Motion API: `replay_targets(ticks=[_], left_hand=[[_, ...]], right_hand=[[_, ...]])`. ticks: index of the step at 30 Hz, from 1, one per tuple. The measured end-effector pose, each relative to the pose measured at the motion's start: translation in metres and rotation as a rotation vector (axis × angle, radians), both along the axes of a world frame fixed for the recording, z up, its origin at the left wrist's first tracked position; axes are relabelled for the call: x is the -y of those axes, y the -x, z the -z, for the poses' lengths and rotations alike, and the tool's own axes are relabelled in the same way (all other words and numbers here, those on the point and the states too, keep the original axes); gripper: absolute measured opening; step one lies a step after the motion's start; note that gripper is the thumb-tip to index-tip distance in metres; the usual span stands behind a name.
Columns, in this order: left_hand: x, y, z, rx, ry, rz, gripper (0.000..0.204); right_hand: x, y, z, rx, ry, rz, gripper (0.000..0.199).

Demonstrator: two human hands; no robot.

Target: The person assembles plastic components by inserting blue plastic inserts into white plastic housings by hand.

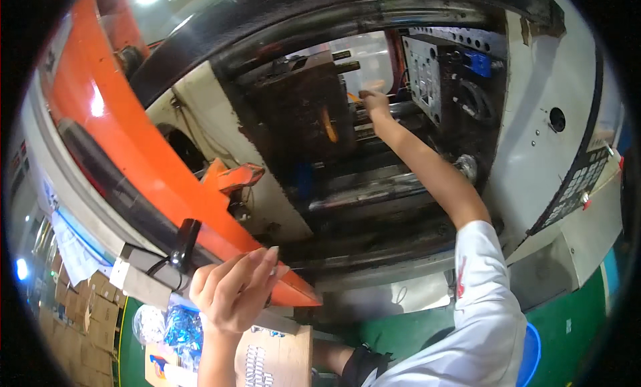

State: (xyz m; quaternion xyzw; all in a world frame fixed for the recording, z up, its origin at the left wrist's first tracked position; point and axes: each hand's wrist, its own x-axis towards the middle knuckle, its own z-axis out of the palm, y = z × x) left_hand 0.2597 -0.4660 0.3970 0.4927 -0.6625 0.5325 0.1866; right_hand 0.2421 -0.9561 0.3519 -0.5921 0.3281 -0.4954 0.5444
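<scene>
My right arm stretches far into an open moulding machine. My right hand (pixel 376 105) is between the dark left mould half (pixel 297 110) and the grey right mould half (pixel 424 76), nearer the left one. Its fingers look bunched together; whatever they hold is too small to make out. My left hand (pixel 230 290) is raised in front of the orange door (pixel 143 160), near its lower end. Its fingers are curled in with the thumb against them. A small pale bit shows at the fingertips, its kind unclear.
Metal guide bars (pixel 374 190) run across the machine below my right arm. A control panel (pixel 574 186) stands on the right. A wooden table (pixel 294 357) at the lower left bears rows of small metal parts (pixel 256 367) and blue bagged pieces (pixel 183 330). A blue bin (pixel 531 353) stands lower right.
</scene>
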Motion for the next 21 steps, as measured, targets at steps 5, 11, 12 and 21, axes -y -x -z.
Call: replay_targets(ticks=[5,11,12,21], left_hand=[[0.003,0.017,-0.003,-0.192,-0.023,0.152,0.041],[0.016,0.038,-0.004,-0.431,-0.018,0.116,0.040],[0.017,0.039,-0.004,-0.453,-0.023,0.129,0.040],[0.031,0.041,-0.003,-0.461,-0.070,0.114,0.038]], right_hand=[[-0.139,0.056,0.004,0.251,0.304,-0.431,0.020],[-0.262,0.127,-0.034,0.230,1.385,-0.527,0.029],[-0.267,0.131,-0.034,0.231,1.399,-0.521,0.029],[-0.261,0.127,-0.026,0.289,1.527,-0.360,0.023]])
